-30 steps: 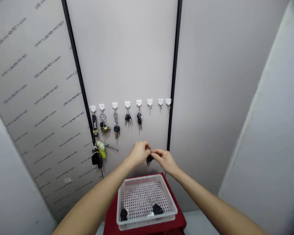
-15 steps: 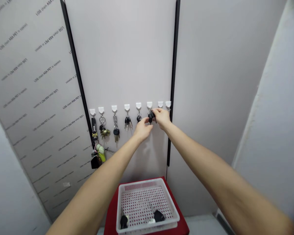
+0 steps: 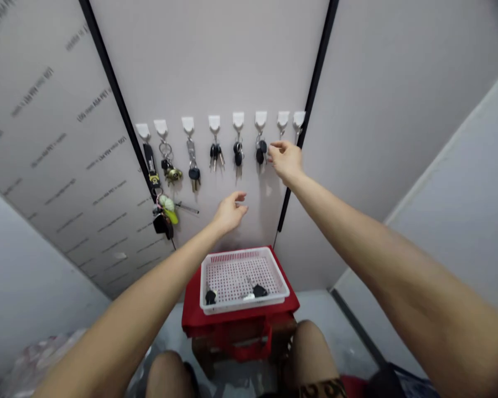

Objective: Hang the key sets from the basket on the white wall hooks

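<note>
A row of white wall hooks (image 3: 213, 122) runs across the pale panel. Several hooks carry key bunches. A black key bunch (image 3: 260, 151) hangs on the sixth hook from the left. My right hand (image 3: 286, 160) is just right of that bunch, fingers loosely apart, holding nothing. My left hand (image 3: 229, 211) hangs lower, below the hooks, open and empty. The two rightmost hooks (image 3: 290, 119) are bare.
A white perforated basket (image 3: 274, 275) sits on a red stool (image 3: 195, 318) below the hooks, with two black keys (image 3: 234, 293) inside. A long strap with a green charm (image 3: 162, 207) hangs at the left. Black vertical strips (image 3: 305, 119) divide the wall panels. My knees show at the bottom.
Both hands raised the black key bunch from above the basket to the sixth hook and let go. The left hand has dropped lower; the view has tilted down.
</note>
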Motion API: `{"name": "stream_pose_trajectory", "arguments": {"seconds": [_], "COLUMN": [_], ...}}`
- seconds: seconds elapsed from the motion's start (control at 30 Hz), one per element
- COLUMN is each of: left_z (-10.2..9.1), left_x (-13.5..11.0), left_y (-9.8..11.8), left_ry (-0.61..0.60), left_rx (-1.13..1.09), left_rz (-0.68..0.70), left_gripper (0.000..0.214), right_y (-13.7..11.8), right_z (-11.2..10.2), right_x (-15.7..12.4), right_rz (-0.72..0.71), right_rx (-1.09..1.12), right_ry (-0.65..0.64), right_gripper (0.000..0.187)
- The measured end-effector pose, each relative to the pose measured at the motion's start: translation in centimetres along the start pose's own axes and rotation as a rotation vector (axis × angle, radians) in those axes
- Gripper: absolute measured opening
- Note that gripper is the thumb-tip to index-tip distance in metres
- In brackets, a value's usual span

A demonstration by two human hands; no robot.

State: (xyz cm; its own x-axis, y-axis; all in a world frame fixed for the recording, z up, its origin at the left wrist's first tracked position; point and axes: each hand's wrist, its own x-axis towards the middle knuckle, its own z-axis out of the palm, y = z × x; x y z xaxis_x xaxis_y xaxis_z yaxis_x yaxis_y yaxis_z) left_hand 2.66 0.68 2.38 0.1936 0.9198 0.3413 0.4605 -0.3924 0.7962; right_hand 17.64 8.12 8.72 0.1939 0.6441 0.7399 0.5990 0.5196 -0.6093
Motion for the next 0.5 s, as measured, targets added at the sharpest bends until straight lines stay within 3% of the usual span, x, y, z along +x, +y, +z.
{"name": "stream_pose_trajectory", "arguments": {"seconds": [0.07, 0.13, 0.17, 0.23, 0.3, 0.37, 0.5], "left_z": [1.0, 2.3, 2.9, 4.1, 5.0, 5.6, 6.4], "left_x": [-2.5, -4.9, -6.0, -7.8, -8.9, -9.5, -9.9], "left_y": [-2.7, -5.5, -6.8, -8.7, -9.8, -10.1, -9.8], "left_ry": [-0.086, -0.192, -0.248, -0.368, -0.501, -0.619, -0.693], "left_rx": [0.029, 0.068, 0.090, 0.146, 0.221, 0.312, 0.457], "left_rz": [-0.047, -0.099, -0.125, -0.168, -0.207, -0.222, -0.198], "left_gripper": [0.033, 0.029, 0.028, 0.028, 0.030, 0.031, 0.027], "right_y": [0.7, 1.5, 2.0, 2.9, 3.5, 3.9, 4.1], "right_z": [-0.8, -1.4, -1.5, -1.6, -1.4, -1.1, -0.6], "right_x": [-3.1, -7.4, -9.7, -14.3, -18.0, -20.4, -21.8], "right_rz": [0.011, 0.003, -0.003, -0.092, -0.151, -0.167, -0.174], "right_rx": [-0.094, -0.187, -0.223, -0.253, -0.347, -0.489, -0.695], "right_ry": [-0.031, -0.232, -0.428, -0.948, -1.251, -1.376, -1.435], "right_gripper": [0.028, 0.024, 0.022, 0.021, 0.022, 0.024, 0.022]}}
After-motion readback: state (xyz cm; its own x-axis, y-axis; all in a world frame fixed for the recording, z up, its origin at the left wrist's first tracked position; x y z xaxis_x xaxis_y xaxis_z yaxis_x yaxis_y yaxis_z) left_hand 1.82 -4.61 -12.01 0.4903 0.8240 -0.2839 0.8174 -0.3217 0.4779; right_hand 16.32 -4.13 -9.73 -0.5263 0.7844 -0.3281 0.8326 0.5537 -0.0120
